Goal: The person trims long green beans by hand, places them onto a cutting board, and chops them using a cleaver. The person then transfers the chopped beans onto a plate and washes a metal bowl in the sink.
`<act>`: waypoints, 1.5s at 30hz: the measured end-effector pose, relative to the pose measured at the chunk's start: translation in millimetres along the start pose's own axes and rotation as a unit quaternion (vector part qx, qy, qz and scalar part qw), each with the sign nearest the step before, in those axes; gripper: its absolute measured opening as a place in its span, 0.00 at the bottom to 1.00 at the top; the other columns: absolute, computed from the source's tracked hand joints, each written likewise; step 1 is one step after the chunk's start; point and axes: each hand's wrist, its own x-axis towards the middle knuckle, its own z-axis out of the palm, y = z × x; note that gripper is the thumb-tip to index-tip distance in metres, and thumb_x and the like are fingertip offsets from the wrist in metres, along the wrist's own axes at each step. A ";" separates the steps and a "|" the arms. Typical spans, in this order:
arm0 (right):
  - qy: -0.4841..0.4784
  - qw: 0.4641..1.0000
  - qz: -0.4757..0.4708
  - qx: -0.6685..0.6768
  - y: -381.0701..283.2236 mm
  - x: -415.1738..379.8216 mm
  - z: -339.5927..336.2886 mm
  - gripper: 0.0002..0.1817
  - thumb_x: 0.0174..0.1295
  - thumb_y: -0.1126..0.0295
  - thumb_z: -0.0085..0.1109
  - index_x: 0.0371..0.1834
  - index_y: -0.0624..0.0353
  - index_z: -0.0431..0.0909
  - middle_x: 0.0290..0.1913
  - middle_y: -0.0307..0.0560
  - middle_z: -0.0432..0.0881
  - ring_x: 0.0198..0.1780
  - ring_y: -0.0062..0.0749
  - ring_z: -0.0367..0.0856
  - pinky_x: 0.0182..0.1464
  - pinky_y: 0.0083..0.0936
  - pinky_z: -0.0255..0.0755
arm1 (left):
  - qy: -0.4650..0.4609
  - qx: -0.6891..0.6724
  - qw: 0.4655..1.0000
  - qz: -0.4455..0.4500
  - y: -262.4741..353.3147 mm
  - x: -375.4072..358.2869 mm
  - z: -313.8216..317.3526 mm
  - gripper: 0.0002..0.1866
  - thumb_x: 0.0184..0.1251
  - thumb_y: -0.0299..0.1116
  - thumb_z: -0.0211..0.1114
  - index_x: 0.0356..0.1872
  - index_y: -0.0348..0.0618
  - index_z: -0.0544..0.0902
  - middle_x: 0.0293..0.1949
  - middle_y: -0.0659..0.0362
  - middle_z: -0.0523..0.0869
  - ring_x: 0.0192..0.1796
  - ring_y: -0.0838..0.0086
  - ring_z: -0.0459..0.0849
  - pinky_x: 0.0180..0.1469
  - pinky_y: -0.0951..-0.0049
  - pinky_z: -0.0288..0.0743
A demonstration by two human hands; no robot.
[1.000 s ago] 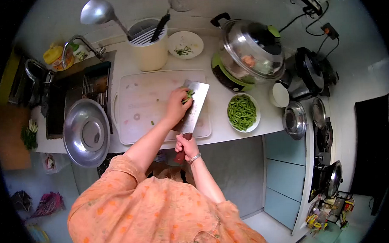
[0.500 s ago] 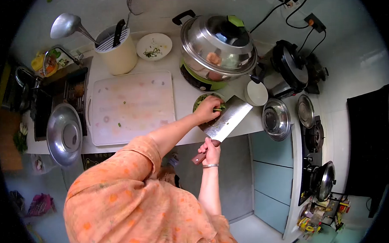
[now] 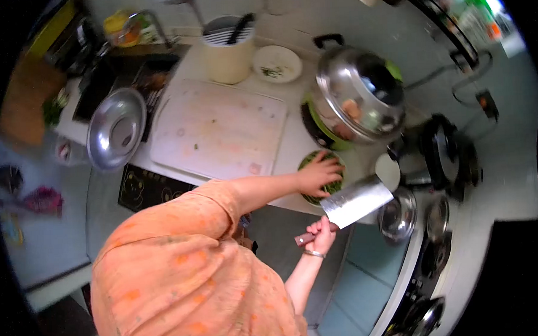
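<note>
My right hand (image 3: 322, 233) is closed around the wooden handle of a cleaver (image 3: 358, 201), whose broad blade points up and to the right, beside a bowl. My left hand (image 3: 320, 174) lies over that bowl of chopped greens (image 3: 307, 162), its fingers spread and touching the greens; the palm hides part of them. Left of the bowl is a white cutting board (image 3: 217, 134) with a few green scraps on it.
A lidded steamer pot (image 3: 355, 100) stands behind the bowl, with a white bowl (image 3: 387, 172) and metal bowl (image 3: 397, 215) to the right. A plate (image 3: 277, 64), knife holder (image 3: 229, 54) and steel basin (image 3: 117, 129) sit further left.
The view has shifted and tilted. My left hand has let go of the greens it had at the blade and now spreads over the bowl. The cleaver stays in my right hand.
</note>
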 end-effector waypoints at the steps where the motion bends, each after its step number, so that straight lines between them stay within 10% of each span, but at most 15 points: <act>1: -0.001 1.000 -0.003 -0.007 -8.8 -8.6 7.3 0.10 0.59 0.72 0.54 0.24 0.57 0.64 0.14 0.37 0.63 0.14 0.21 0.61 0.17 0.23 0.63 | -0.006 0.018 1.000 0.017 4.3 1.3 -3.7 0.34 0.43 0.50 0.67 0.54 0.48 0.71 0.62 0.53 0.65 0.66 0.54 0.58 0.65 0.37 0.40; 18: 0.018 0.996 -0.074 -0.037 -37.3 -47.2 -5.5 0.11 0.63 0.70 0.50 0.23 0.54 0.63 0.16 0.34 0.60 0.16 0.18 0.59 0.19 0.20 0.61 | -0.121 0.021 0.987 -0.103 6.0 -13.2 -49.2 0.65 0.11 0.45 0.80 0.67 0.62 0.56 0.70 0.52 0.49 0.71 0.48 0.41 0.64 0.35 0.39; 31: 0.044 0.997 -0.069 0.015 -29.1 -50.3 -14.7 0.07 0.59 0.73 0.53 0.25 0.55 0.66 0.15 0.35 0.63 0.14 0.21 0.63 0.18 0.22 0.63 | 0.071 0.050 0.991 -0.099 8.7 -33.8 -42.9 0.52 0.30 0.50 0.75 0.63 0.47 0.61 0.60 0.49 0.64 0.59 0.53 0.66 0.57 0.54 0.60; 36: 0.050 0.997 -0.061 0.004 -28.6 -53.1 -17.3 0.07 0.60 0.73 0.53 0.26 0.56 0.66 0.15 0.35 0.63 0.14 0.21 0.63 0.19 0.23 0.62 | -0.007 0.056 0.998 -0.034 -5.1 -5.2 -19.9 0.54 0.25 0.61 0.71 0.63 0.56 0.62 0.63 0.53 0.63 0.67 0.49 0.55 0.66 0.43 0.45; 45: 0.055 0.997 -0.048 0.005 -23.5 -53.4 -33.1 0.07 0.59 0.73 0.54 0.29 0.55 0.65 0.16 0.36 0.63 0.15 0.22 0.63 0.19 0.22 0.63 | -0.067 0.057 0.994 0.064 6.1 3.0 11.4 0.36 0.40 0.52 0.69 0.55 0.56 0.70 0.55 0.59 0.72 0.61 0.57 0.64 0.61 0.45 0.53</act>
